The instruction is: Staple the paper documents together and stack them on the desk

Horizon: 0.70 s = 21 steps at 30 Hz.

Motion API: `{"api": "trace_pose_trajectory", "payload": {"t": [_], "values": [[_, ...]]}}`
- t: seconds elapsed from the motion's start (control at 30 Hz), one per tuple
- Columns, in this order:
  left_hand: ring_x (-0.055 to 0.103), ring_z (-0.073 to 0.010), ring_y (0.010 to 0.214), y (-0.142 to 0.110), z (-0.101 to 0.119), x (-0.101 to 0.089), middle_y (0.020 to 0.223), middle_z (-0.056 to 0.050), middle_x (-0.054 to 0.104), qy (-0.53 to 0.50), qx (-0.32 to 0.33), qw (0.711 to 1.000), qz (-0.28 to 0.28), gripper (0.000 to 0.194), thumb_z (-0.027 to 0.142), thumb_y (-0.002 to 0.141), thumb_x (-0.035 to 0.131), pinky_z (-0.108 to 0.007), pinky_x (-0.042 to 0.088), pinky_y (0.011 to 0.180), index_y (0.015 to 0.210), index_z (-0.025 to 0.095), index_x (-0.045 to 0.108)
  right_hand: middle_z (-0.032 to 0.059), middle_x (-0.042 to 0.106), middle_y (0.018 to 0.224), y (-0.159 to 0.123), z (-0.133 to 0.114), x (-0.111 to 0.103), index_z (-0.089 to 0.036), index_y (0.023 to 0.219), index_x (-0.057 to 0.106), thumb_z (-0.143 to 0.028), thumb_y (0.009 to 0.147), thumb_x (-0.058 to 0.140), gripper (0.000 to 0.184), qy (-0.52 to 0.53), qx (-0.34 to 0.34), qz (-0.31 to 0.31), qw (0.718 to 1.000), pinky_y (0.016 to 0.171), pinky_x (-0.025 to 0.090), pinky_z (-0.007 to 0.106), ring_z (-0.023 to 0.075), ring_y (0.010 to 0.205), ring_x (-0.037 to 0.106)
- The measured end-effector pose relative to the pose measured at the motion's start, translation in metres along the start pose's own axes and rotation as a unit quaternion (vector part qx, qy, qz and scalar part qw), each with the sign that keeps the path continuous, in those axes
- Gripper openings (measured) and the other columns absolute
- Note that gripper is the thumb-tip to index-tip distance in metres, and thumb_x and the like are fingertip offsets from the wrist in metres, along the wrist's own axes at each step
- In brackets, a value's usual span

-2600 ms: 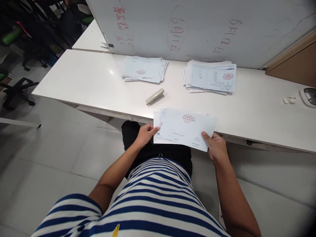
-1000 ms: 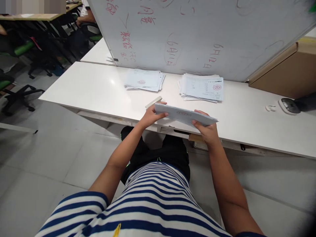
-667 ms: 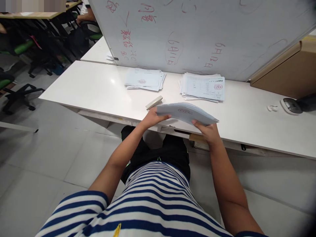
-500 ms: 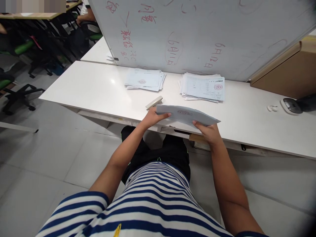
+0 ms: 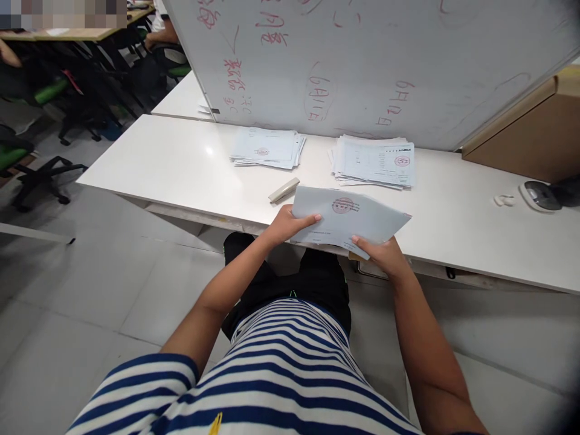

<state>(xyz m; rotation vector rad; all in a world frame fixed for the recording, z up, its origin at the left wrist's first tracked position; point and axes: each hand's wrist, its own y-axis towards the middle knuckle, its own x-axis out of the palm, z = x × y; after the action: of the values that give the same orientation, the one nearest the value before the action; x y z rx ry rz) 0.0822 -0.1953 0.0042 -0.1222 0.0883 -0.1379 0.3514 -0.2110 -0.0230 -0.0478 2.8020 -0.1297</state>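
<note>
Both my hands hold a stack of pale blue paper sheets [image 5: 339,214] with a red round stamp, over the front edge of the white desk [image 5: 181,163]. My left hand [image 5: 290,225] is closed on the left edge, thumb on top. Closed on the lower right edge is my right hand [image 5: 383,252], its thumb also on top. The fingers under the paper are hidden. A beige stapler [image 5: 284,190] lies just beyond my left hand. Two piles of papers rest farther back, a left pile [image 5: 265,148] and a right pile [image 5: 376,162] with a red stamp.
A whiteboard [image 5: 353,60] with red writing stands along the desk's back. At the right are a cardboard box [image 5: 512,130], a small white object [image 5: 504,200] and a grey-and-white device [image 5: 541,196]. Office chairs [image 5: 45,175] and a seated person [image 5: 163,33] are at the left.
The paper in my hands has tilted from nearly edge-on to face me, so its stamp and printed lines show. Both hands still hold it.
</note>
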Motion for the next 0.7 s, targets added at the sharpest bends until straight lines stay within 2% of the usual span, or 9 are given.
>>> {"api": "trace_pose_trajectory", "payload": {"t": [0.07,0.13,0.23,0.33,0.4,0.47,0.57,0.63,0.7], "values": [[0.068,-0.0285,0.103,-0.001,0.004,0.001,0.112,-0.009,0.073,0.003,-0.019,1.0,-0.012,0.048,0.055,0.074,0.076,-0.041,0.058,0.087,0.103,0.018,0.07,0.0135,0.068,0.124,-0.008,0.004,-0.005,-0.017,0.12,0.067,-0.046,0.065,0.084,0.065,-0.006,0.019,-0.017,1.0,0.105,0.045,0.05,0.0328,0.118,0.06],[0.069,-0.0266,0.1,0.003,0.006,0.002,0.112,-0.009,0.072,0.012,-0.005,1.0,-0.005,0.044,0.057,0.081,0.068,-0.04,0.058,0.085,0.105,0.019,0.067,0.0133,0.069,0.121,-0.015,0.011,-0.01,-0.017,0.122,0.066,-0.046,0.063,0.085,0.068,0.008,0.046,-0.015,0.999,0.104,0.046,0.05,0.0332,0.116,0.062],[0.063,-0.0247,0.113,0.015,0.007,0.004,0.122,-0.008,0.067,0.101,0.073,0.989,0.077,0.039,0.055,0.089,0.06,-0.039,0.054,0.094,0.112,0.023,0.061,0.013,0.071,0.119,-0.022,0.027,-0.014,-0.017,0.125,0.064,-0.044,0.06,0.087,0.074,0.071,0.076,0.015,0.994,0.102,0.047,0.05,0.0332,0.114,0.063],[0.043,-0.0287,0.138,0.035,0.007,0.002,0.139,-0.011,0.056,0.307,0.127,0.927,0.173,0.044,0.054,0.091,0.057,-0.044,0.041,0.111,0.123,0.024,0.055,0.0123,0.071,0.118,-0.025,0.037,-0.012,-0.018,0.127,0.062,-0.041,0.055,0.089,0.08,0.155,0.096,0.053,0.982,0.101,0.049,0.05,0.0334,0.114,0.063],[0.027,-0.0324,0.147,0.049,0.006,-0.003,0.147,-0.012,0.049,0.423,0.102,0.875,0.213,0.05,0.057,0.094,0.048,-0.051,0.029,0.117,0.131,0.023,0.051,0.0111,0.072,0.116,-0.026,0.037,-0.01,-0.019,0.126,0.062,-0.039,0.052,0.089,0.081,0.195,0.117,0.064,0.972,0.1,0.05,0.05,0.0336,0.114,0.063],[0.029,-0.0353,0.146,0.062,0.004,-0.01,0.145,-0.014,0.051,0.477,0.04,0.846,0.236,0.052,0.056,0.099,0.031,-0.058,0.026,0.115,0.133,0.022,0.052,0.0096,0.073,0.115,-0.028,0.033,-0.007,-0.02,0.124,0.064,-0.035,0.05,0.09,0.08,0.219,0.137,0.063,0.964,0.099,0.051,0.049,0.0335,0.114,0.064],[0.055,-0.0357,0.124,0.075,-0.001,-0.023,0.121,-0.017,0.068,0.501,-0.013,0.84,0.208,0.065,0.049,0.102,0.009,-0.057,0.04,0.103,0.113,0.018,0.065,0.0093,0.074,0.112,-0.031,0.025,-0.003,-0.019,0.114,0.069,-0.031,0.046,0.09,0.072,0.235,0.179,0.041,0.954,0.095,0.053,0.048,0.0346,0.11,0.065],[0.062,-0.0318,0.112,0.077,-0.003,-0.032,0.108,-0.015,0.072,0.517,0.014,0.843,0.15,0.071,0.049,0.102,0.006,-0.05,0.045,0.097,0.098,0.018,0.07,0.0104,0.075,0.11,-0.033,0.023,0.0,-0.018,0.106,0.071,-0.03,0.046,0.09,0.064,0.242,0.212,0.015,0.947,0.092,0.055,0.049,0.0354,0.106,0.067],[0.062,-0.0272,0.115,0.077,-0.004,-0.039,0.11,-0.01,0.073,0.526,0.073,0.843,0.089,0.068,0.047,0.102,0.01,-0.046,0.04,0.105,0.098,0.02,0.072,0.0105,0.075,0.108,-0.035,0.022,0.003,-0.017,0.101,0.072,-0.03,0.047,0.089,0.058,0.253,0.232,-0.009,0.939,0.091,0.055,0.049,0.0351,0.104,0.067]]}}
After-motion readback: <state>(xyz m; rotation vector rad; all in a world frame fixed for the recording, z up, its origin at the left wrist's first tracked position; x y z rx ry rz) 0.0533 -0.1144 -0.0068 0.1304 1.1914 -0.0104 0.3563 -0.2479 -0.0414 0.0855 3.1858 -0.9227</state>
